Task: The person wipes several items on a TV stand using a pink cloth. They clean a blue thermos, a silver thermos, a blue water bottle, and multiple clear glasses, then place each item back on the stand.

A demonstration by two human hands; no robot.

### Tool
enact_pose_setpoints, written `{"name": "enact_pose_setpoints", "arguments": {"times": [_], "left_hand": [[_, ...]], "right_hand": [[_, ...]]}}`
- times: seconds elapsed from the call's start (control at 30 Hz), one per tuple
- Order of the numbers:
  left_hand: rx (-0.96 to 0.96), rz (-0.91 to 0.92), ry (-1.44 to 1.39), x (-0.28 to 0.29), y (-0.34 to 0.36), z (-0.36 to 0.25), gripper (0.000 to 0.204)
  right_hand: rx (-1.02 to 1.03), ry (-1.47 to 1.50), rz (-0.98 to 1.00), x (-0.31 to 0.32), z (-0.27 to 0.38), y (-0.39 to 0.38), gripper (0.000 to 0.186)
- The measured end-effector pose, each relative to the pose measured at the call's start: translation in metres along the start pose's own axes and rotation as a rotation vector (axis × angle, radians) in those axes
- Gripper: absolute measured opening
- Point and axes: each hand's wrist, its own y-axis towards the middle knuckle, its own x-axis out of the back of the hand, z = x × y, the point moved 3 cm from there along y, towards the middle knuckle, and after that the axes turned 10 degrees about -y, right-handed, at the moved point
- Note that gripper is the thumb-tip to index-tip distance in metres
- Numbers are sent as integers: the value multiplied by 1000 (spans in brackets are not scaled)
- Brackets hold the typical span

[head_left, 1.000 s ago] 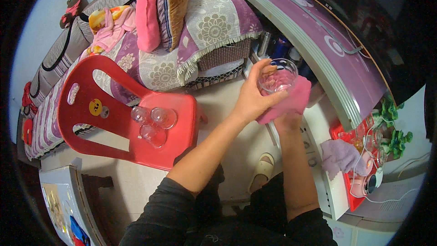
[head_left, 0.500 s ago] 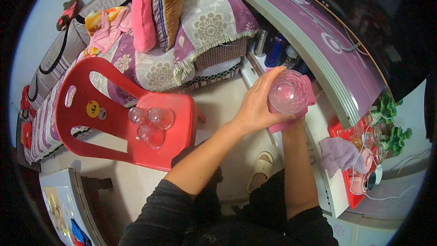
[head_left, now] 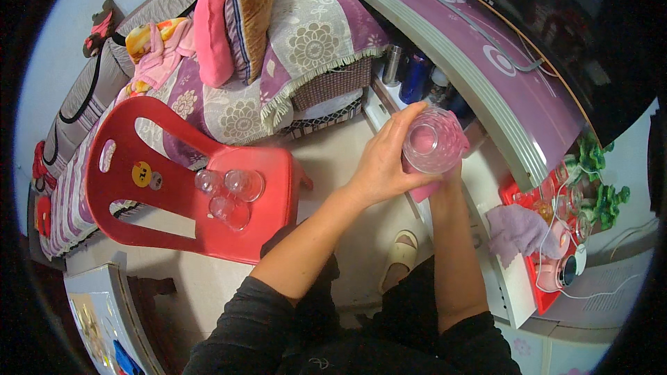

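Clear round glass tumbler (head_left: 433, 140) — left hand (head_left: 386, 165) grips it; loosening risks a drop. Right hand (head_left: 451, 175) mostly hidden — hold unclear.

Chair (head_left: 174, 185): yellow round sticker (head_left: 142, 174) with dark characters on the red backrest, too small to read surely.
Shirt (head_left: 368, 347): pale looped emblem (head_left: 319, 362), no legible letters.
Screen (head_left: 570, 35): tiny pale marks (head_left: 488, 1) on the edge, unreadable.

This is a home's living room. A patterned sofa (head_left: 313, 42), a pink cushion (head_left: 212, 35) and a house slipper (head_left: 401, 255) show it.
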Motion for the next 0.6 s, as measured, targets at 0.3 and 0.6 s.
{"name": "enact_pose_setpoints", "arguments": {"times": [0.3, 0.6], "left_hand": [[-21, -36, -23, -2, -2, 0, 94], [-8, -11, -61, 0, 0, 4, 94]], "right_hand": [[148, -104, -384, -4, -4, -4, 39], [98, -87, -338, 16, -18, 1, 36]]}}
